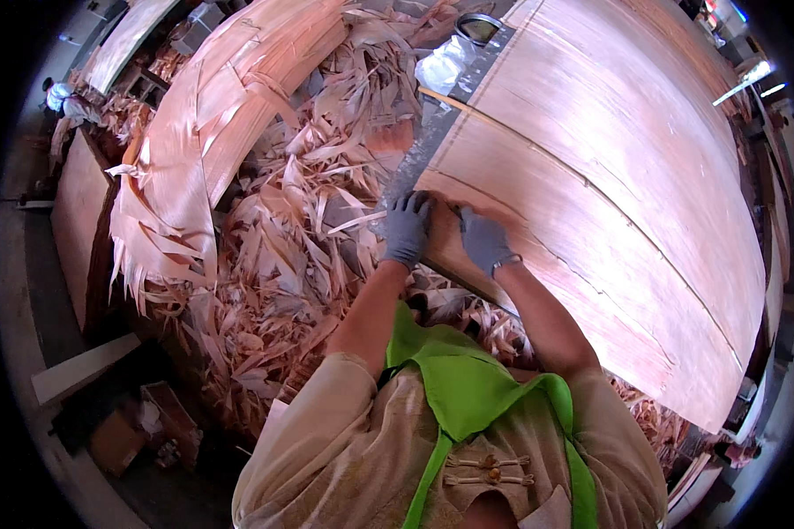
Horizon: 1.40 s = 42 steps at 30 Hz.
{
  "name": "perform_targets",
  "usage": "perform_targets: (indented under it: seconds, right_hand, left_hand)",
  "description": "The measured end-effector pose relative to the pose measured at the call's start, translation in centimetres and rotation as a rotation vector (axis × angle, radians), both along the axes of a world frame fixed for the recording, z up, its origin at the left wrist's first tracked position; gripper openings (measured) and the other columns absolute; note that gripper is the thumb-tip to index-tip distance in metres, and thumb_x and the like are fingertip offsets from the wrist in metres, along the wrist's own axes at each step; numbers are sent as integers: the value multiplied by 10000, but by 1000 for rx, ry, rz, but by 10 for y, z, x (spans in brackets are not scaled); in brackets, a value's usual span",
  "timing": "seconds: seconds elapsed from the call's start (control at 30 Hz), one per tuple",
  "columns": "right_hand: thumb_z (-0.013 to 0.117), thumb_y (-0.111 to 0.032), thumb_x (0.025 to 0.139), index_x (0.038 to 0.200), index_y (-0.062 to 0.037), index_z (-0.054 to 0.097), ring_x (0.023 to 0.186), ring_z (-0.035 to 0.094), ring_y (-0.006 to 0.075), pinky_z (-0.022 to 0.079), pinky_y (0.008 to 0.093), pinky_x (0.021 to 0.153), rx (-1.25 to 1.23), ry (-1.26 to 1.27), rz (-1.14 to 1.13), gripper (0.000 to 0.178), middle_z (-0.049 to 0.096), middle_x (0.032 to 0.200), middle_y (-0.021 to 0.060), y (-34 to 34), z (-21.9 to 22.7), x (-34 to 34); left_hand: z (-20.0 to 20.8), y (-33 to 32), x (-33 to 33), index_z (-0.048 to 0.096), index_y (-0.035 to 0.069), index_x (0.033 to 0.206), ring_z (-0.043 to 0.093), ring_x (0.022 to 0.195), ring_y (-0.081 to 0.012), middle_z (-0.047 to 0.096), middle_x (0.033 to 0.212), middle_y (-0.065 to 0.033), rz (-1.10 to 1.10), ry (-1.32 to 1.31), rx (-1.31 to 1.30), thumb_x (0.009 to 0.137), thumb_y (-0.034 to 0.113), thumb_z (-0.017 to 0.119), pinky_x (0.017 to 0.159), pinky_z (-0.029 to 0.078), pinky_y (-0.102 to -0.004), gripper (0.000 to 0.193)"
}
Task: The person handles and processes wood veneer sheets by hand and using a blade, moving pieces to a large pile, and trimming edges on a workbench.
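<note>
A broad sheet of pale pinkish wood veneer (591, 115) lies over the worktable, with dark lines and cracks along its grain. My left hand (408, 231), in a grey glove, rests at the sheet's near left corner with its fingers laid over the edge. Just right of it, my right hand (485, 240), gloved too, presses down on the veneer with its fingers drawn together. Whatever may be within those fingers is hidden. A long thin wooden strip (520, 137) runs across the sheet beyond both hands.
Torn veneer scraps (282, 256) heap up on my left. Behind them stands a curved stack of veneer sheets (229, 97). A crumpled white plastic bag (445, 63) and a round dark-rimmed object (479, 28) sit on the table's grey edge (410, 167). Another person (66, 99) is far left.
</note>
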State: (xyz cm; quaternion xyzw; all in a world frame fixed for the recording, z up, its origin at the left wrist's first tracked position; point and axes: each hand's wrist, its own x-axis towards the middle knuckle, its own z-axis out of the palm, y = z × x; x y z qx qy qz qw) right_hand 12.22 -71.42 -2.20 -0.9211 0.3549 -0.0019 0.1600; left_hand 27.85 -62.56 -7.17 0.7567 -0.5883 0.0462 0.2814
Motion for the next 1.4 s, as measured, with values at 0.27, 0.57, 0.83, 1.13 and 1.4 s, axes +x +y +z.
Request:
perform_targets:
  seconds: [0.27, 0.57, 0.83, 1.13, 1.4]
  right_hand:
    - [439, -263, 904, 958, -92, 517, 626, 593, 389, 437, 508, 548, 15, -80, -117, 196, 599, 670, 200, 3, 27, -9]
    - [488, -225, 874, 898, -133, 562, 594, 598, 351, 450, 464, 513, -177, 187, -384, 120, 613, 687, 124, 72, 23, -211]
    - [482, -212, 872, 899, -128, 564, 574, 604, 341, 459, 462, 490, -146, 268, -446, 121, 618, 689, 133, 108, 9, -253]
    - [475, -218, 875, 892, -123, 567, 575, 606, 345, 462, 459, 492, -143, 312, -372, 133, 618, 677, 138, 109, 3, -268]
    - [457, -210, 892, 934, -132, 552, 587, 607, 347, 460, 470, 515, -115, 228, -363, 130, 626, 706, 139, 108, 19, -256]
  left_hand:
    - [38, 13, 43, 638, 58, 912, 566, 870, -343, 620, 889, -150, 147, 599, -292, 733, 125, 607, 738, 468, -397, 194]
    - [34, 30, 45, 678, 95, 814, 549, 911, -311, 612, 948, -99, 234, 223, 70, 656, 232, 708, 775, 461, -396, 211]
    - [31, 29, 32, 669, 92, 807, 536, 953, -304, 597, 1011, -87, 292, 130, 49, 649, 185, 679, 804, 452, -394, 184]
    - [39, 49, 4, 451, 57, 1259, 460, 1123, -352, 454, 1278, -159, 121, 101, 32, 759, 218, 596, 934, 373, -452, 545]
    - [22, 47, -40, 446, 59, 1279, 354, 1272, -308, 399, 1361, -142, -121, -60, 128, 805, 306, 553, 1057, 236, -471, 544]
